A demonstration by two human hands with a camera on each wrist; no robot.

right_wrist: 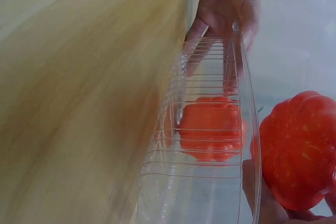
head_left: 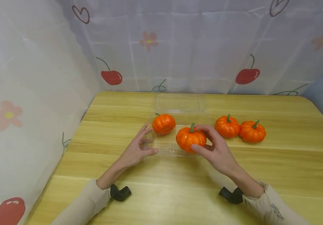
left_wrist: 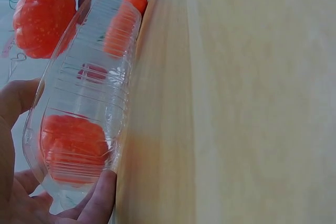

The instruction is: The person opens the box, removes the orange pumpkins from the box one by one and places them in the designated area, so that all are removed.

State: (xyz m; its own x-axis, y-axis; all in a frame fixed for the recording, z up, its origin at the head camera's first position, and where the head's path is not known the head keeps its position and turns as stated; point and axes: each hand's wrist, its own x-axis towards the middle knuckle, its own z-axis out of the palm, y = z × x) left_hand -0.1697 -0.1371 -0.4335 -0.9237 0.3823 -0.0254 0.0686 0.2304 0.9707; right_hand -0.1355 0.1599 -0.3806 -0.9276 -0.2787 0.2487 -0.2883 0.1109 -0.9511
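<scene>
My right hand [head_left: 216,150] grips a small orange pumpkin [head_left: 189,139] with a green stem, thumb in front and fingers behind. It is held over the right part of a clear plastic clamshell box [head_left: 167,151], above the rim in the right wrist view. Another orange pumpkin [head_left: 163,124] sits in the left part of the box, tilted with its stem to the left. My left hand [head_left: 136,150] is at the box's left end, fingers spread around that corner. In the left wrist view, its thumb and fingers lie against the clear wall [left_wrist: 79,85].
Two more orange pumpkins, one nearer [head_left: 227,126] and one farther right [head_left: 252,131], stand side by side on the wooden table [head_left: 167,193] right of the box. The box's clear lid [head_left: 179,102] lies folded back behind it. A patterned curtain [head_left: 192,47] hangs at the table's back edge.
</scene>
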